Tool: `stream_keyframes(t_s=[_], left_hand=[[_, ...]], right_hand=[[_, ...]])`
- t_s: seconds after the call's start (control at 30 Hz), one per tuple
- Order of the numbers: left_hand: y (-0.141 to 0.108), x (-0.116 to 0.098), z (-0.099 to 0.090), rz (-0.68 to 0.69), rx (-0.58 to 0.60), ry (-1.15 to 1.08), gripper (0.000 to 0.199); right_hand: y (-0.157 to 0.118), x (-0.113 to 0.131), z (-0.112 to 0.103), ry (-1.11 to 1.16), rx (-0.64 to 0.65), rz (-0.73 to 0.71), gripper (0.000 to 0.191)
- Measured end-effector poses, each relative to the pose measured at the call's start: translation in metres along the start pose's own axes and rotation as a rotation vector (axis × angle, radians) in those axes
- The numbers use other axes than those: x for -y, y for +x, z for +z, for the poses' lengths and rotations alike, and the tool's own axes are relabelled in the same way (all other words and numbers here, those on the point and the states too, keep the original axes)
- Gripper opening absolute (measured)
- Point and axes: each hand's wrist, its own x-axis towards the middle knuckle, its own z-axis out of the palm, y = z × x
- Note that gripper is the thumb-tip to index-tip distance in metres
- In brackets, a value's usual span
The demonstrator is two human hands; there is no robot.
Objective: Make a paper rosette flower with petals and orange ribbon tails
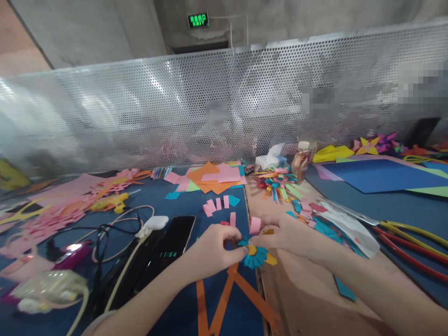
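Between the left hand (219,245) and right hand (289,231) sits a fringed teal paper flower with a yellow centre (257,259); a light edge pinch should spare its petals. The left fingers curl, pinching its left edge. The right thumb meets its centre; whether those fingers grip the short pink paper strip (255,226) beside them, I cannot tell. Both forearms angle inward.

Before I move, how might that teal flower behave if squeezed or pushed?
The teal flower looks like paper, so it's probably light. Its thin petals would likely bend under pressure, and its splayed outline should resist rolling.
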Motion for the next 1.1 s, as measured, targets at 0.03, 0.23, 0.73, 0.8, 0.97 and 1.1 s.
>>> stream_keyframes(t_s=[0.03,0.23,0.73,0.8,0.97,1.1], left_hand=[[-0.0001,-0.0003,0.0003,0.005,-0.003,0.001,0.016],[-0.0007,-0.0003,0.0014,0.016,-0.023,0.002,0.016],[-0.0015,-0.0016,0.0015,0.001,-0.017,-0.025,0.014],[-0.0013,-0.0020,0.0011,0.007,-0.026,-0.018,0.014],[0.0007,-0.0030,-0.0005,0.007,-0.047,0.003,0.017],[0.0007,-0.0027,-0.0009,-0.008,-0.063,0.016,0.021]], right_hand=[[-0.0001,-0.0011,0.0012,0.039,0.023,-0.018,0.018],[0.0011,-0.0049,0.0060,0.151,0.047,-0.039,0.015],[0.0007,-0.0051,0.0044,0.108,0.024,0.002,0.016],[0.0004,-0.0040,0.0044,0.146,0.039,0.009,0.016],[0.0007,-0.0016,0.0044,0.157,0.020,0.007,0.020],[0.0023,-0.0018,0.0047,0.107,-0.039,0.074,0.018]])
